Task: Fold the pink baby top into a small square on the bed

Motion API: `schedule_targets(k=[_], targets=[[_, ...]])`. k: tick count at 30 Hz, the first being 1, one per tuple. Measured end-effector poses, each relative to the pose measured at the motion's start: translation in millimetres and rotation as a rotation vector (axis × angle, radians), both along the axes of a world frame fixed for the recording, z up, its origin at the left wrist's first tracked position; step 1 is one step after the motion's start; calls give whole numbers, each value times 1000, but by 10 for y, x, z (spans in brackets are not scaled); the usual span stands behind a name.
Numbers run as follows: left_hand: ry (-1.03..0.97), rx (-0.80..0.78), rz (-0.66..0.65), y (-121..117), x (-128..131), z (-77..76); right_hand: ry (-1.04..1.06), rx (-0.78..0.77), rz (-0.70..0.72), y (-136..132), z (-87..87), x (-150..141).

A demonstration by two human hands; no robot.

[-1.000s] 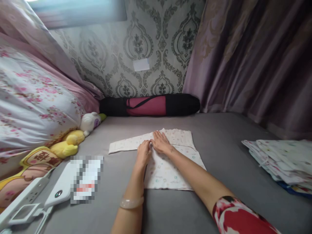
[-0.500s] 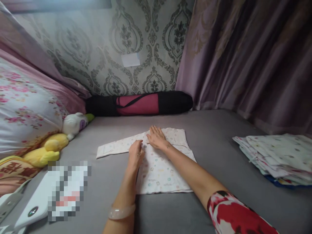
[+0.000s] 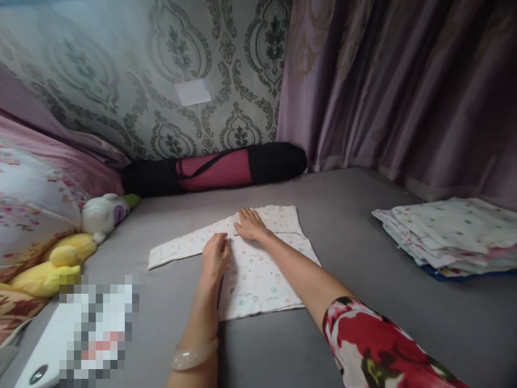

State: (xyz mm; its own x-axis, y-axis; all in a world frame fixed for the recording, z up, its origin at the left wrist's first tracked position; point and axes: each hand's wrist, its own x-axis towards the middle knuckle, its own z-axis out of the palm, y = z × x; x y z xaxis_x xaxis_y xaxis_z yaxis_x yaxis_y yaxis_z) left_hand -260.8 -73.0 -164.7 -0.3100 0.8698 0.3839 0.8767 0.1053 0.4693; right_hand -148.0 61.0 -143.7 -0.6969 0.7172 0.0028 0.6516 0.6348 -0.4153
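A small white printed garment (image 3: 258, 275) lies flat on the grey bed surface (image 3: 355, 302), with one sleeve (image 3: 177, 248) stretched out to the left. My left hand (image 3: 216, 253) rests on the garment near the base of that sleeve, fingers curled down on the cloth. My right hand (image 3: 250, 223) lies flat and open on the garment's upper part, just right of the left hand. A pale bangle (image 3: 189, 357) is on my left wrist.
A stack of folded printed cloths (image 3: 448, 234) sits at the right. A black and pink rolled bag (image 3: 214, 167) lies against the patterned wall. Plush toys (image 3: 76, 242) and floral bedding (image 3: 32, 199) are at the left; purple curtains (image 3: 404, 91) hang on the right.
The view has shifted right and down. My left hand slid slightly toward me along the garment; my right hand stays flat on its upper part.
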Motion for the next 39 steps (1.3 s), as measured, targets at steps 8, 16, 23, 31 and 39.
schedule_targets(k=[8, 16, 23, 31, 39], targets=[[44, -6, -31, -21, 53, 15, 55, 101, -180, 33, 95, 270], [8, -17, -55, -15, 48, 24, -25, 131, -250, -18, -106, 230], [27, -11, -87, 19, 41, 29, 51, 4, -138, 93, 72, 470], [7, -87, -73, 21, 52, 81, -132, 162, -406, 207, 49, 1025], [-40, -96, -47, 16, 33, 90, -181, 114, -389, 256, -2, 1080]])
